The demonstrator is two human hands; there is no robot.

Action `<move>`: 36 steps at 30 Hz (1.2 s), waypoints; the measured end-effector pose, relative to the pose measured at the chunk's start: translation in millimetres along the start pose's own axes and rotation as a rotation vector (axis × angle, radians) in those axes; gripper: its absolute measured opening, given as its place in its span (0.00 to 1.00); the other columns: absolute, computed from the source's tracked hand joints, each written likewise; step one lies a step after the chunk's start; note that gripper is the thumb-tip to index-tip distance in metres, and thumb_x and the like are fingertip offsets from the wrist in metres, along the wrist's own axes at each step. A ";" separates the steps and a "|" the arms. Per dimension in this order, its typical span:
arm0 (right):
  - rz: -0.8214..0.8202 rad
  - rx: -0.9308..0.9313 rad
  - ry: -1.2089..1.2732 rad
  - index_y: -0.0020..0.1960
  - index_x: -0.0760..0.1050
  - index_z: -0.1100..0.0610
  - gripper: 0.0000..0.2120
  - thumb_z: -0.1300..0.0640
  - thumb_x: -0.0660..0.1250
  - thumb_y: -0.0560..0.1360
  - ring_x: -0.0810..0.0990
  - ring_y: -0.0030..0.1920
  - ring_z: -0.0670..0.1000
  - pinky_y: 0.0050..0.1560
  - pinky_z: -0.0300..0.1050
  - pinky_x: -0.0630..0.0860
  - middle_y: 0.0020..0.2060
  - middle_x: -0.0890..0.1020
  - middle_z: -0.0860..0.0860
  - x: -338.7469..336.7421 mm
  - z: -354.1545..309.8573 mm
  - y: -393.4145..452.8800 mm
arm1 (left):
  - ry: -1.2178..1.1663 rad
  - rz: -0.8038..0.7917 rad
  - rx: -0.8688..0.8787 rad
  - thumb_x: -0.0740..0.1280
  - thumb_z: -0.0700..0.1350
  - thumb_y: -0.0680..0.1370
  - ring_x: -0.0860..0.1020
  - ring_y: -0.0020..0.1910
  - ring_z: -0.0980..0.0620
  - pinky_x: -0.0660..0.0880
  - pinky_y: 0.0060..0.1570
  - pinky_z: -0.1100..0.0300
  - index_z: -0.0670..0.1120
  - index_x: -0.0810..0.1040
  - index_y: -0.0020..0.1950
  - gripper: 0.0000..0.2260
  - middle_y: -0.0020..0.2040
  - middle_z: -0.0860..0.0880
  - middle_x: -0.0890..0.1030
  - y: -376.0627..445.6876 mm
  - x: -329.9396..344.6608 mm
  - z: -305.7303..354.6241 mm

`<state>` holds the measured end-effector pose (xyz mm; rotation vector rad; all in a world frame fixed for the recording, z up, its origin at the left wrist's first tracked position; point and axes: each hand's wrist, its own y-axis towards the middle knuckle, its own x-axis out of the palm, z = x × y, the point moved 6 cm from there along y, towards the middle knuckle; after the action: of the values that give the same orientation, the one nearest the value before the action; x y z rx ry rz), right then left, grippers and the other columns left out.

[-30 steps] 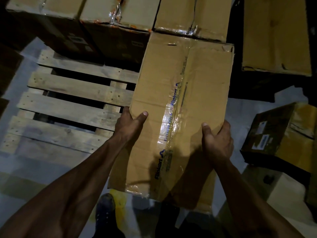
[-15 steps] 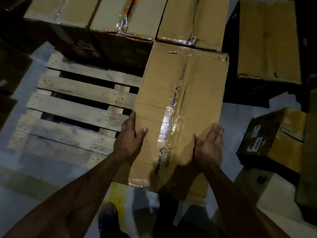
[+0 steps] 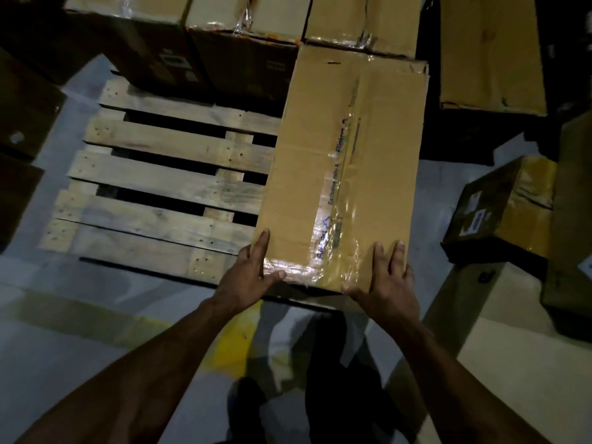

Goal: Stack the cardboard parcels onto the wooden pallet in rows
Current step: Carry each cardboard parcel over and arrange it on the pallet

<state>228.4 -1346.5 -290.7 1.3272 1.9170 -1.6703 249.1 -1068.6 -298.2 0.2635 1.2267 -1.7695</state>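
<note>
two hands: both at the near end of the long parcel (image 3: 346, 174).
left hand (image 3: 246, 277): on the parcel's near left corner; fingers straight along the left edge, thumb laid out across the taped near edge. fingers not curled round anything.
right hand (image 3: 387, 280): on the near right corner; fingers straight and a little apart, flat on the top face, thumb pointing left along the near edge.
long parcel: lies lengthwise on the right part of the pallet (image 3: 166, 187), its far end touching the back row (image 3: 243, 24). clear tape with blue print runs down its top.
back row: three parcels side by side along the pallet's far edge, tape shining on the seams.
pallet: wooden slats bare to the left of the long parcel, dark gaps between them.
floor (image 3: 64, 357): grey, with a yellow mark (image 3: 237, 341) just in front of the pallet.
off the pallet: a flat parcel (image 3: 490, 52) far right, a dark labelled parcel (image 3: 499, 213) near right, tilted.
shoe (image 3: 246, 408): dark, at the bottom between the forearms.
</note>
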 end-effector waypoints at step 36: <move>-0.020 0.068 -0.131 0.75 0.63 0.53 0.27 0.48 0.60 0.78 0.65 0.70 0.61 0.70 0.57 0.63 0.73 0.66 0.55 -30.8 -79.8 -69.2 | 0.250 0.062 -0.092 0.59 0.54 0.83 0.76 0.61 0.37 0.76 0.55 0.47 0.48 0.58 0.78 0.26 0.66 0.38 0.75 -79.4 -64.4 8.6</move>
<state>220.0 -1283.5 -200.8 1.1939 1.8201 -1.7996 224.5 -1034.1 -204.7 0.4758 1.4571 -1.6574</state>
